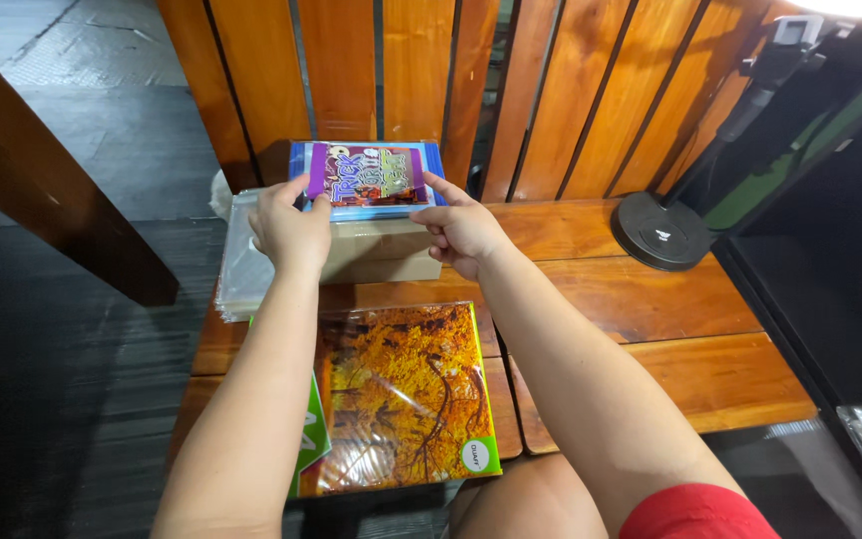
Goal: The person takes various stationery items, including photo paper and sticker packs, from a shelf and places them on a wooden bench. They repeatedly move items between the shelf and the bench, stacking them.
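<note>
- The colourful flat packet (367,178) lay on a cardboard box (381,250), long axis running left-right.
- Left hand (289,228) pinched its left edge and right hand (463,232) its right edge, fingers closed lightly, both equally near.

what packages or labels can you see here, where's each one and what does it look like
Flat packet: top of the bench, held by both hands, rectangular, blue edges, purple and yellow front.
Cardboard box: under that packet, plain brown.
Glossy packet: near edge of the bench, orange autumn-tree picture, green border, round white label.
</note>
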